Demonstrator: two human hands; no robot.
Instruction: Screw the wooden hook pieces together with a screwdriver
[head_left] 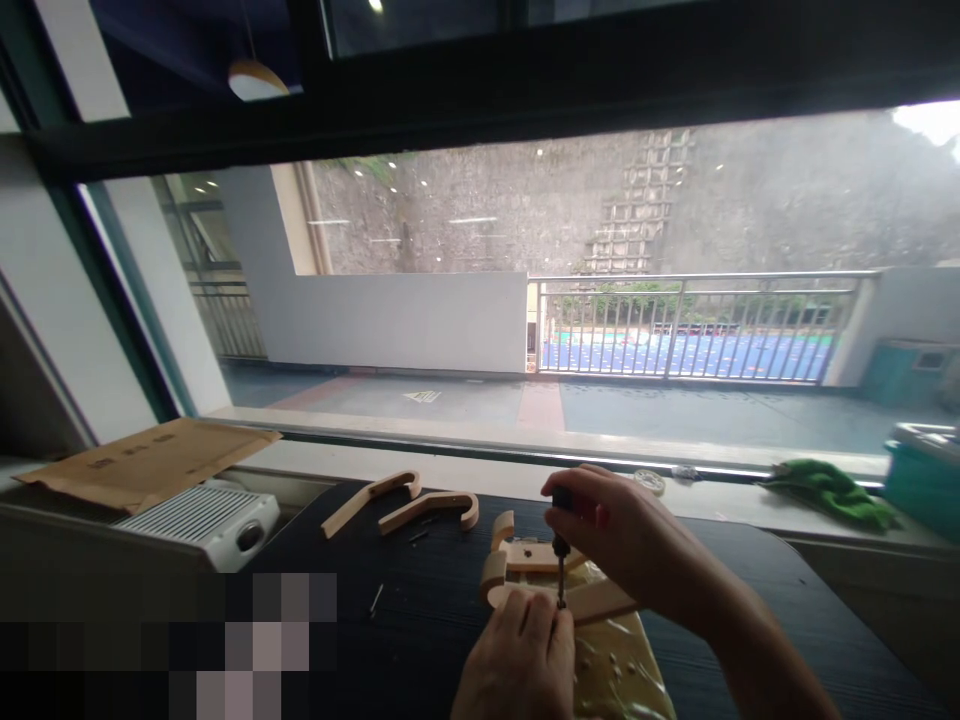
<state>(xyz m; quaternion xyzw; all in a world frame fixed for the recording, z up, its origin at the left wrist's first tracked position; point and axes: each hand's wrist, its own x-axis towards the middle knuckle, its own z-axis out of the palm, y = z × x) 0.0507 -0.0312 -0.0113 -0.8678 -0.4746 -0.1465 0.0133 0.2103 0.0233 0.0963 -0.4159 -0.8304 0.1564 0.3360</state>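
My right hand (611,525) is closed around the black handle of a screwdriver (561,545), which stands upright with its shaft pointing down. Its tip meets a pale, curved-end wooden hook (600,600) close to the fingertips of my left hand (521,645). Those left fingers are bent and pressed together on the hook, partly covering it; whether they also pinch a screw is hidden. Just behind lies a second wooden hook (532,555) with a dark hole or screw in it. Beneath both is a yellowish plastic-wrapped packet (622,660) with small bumps.
Two more wooden hooks (371,500) (431,510) lie farther back on the dark table (330,600). Small screws (376,598) are scattered left of my hands. A window sill beyond carries a green cloth (829,492). Brown cardboard (150,460) rests on a white ridged appliance (206,520) at left.
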